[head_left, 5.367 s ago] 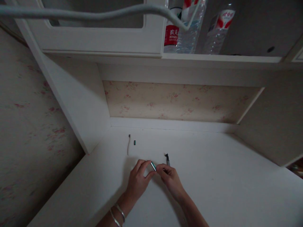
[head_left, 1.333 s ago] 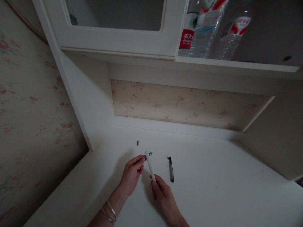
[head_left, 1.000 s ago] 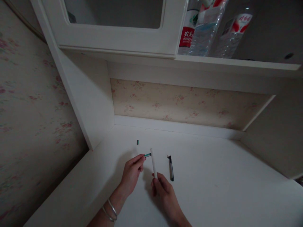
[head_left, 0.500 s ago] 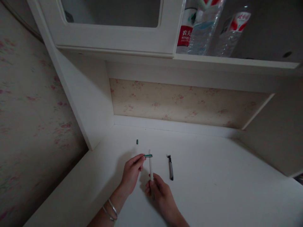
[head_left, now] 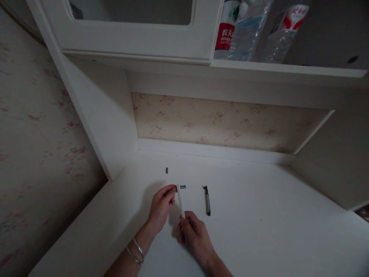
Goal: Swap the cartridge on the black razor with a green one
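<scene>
My left hand [head_left: 162,204] is closed in a pinch on one end of a small green-and-black razor cartridge [head_left: 183,187]. A slim white stick [head_left: 180,202] is gripped near its lower end by my right hand [head_left: 193,234], whose fingers are wrapped round it. The stick's upper end crosses in front of the cartridge, beside my left fingertips; I cannot tell whether they touch. To the right, a black-and-grey razor handle [head_left: 207,202] lies on the white desk [head_left: 245,231]. A second small green-and-black cartridge [head_left: 167,170] rests farther back on the left.
Above the desk hangs a white cabinet [head_left: 138,42] with a glass-fronted door. Its open shelf [head_left: 288,69] on the right holds several plastic bottles [head_left: 248,34]. A white side panel [head_left: 100,115] rises at the left, beside flowered wallpaper [head_left: 57,127].
The white stick's top has tilted left and now passes in front of the cartridge close to my left fingertips. Both hands keep their holds. The view has shifted slightly.
</scene>
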The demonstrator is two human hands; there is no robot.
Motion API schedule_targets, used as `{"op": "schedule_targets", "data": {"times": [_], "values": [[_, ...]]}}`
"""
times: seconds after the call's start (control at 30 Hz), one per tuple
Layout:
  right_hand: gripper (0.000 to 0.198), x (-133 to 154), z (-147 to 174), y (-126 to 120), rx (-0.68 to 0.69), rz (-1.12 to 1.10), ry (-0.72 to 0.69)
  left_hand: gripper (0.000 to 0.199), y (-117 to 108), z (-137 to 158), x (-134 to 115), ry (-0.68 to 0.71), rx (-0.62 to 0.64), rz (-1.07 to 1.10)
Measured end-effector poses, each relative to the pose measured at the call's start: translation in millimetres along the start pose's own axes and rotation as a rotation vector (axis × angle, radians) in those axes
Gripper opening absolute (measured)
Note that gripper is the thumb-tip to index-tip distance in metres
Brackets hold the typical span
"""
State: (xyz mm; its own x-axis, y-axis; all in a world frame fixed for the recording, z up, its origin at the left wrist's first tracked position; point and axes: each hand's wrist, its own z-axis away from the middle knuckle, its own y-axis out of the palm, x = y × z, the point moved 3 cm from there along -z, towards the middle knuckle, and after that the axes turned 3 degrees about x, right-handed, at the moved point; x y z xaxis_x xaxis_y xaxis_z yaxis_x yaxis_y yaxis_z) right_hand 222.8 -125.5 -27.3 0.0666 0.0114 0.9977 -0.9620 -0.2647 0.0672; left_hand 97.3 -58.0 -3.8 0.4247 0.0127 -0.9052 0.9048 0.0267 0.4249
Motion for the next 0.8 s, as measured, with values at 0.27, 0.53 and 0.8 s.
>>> {"op": "schedule_targets", "data": {"times": [0.27, 0.53, 0.8], "values": [[0.04, 2.7, 0.6, -3.2, -0.069, 0.205, -0.023, 0.031, 1.6, 0.4, 0.2, 0.0, 0.031, -0.023], [0.038, 2.3, -0.4, -5.3, -0.119, 0.177, -0.041, 0.033, -0.2, -0.2, 1.4, 0.0, 0.021, -0.06], [0.039, 5.0, -0.3, -6.2, -0.133, 0.19, -0.041, 0.036, 0.9, 0.3, 0.3, 0.006, 0.01, -0.049]]}}
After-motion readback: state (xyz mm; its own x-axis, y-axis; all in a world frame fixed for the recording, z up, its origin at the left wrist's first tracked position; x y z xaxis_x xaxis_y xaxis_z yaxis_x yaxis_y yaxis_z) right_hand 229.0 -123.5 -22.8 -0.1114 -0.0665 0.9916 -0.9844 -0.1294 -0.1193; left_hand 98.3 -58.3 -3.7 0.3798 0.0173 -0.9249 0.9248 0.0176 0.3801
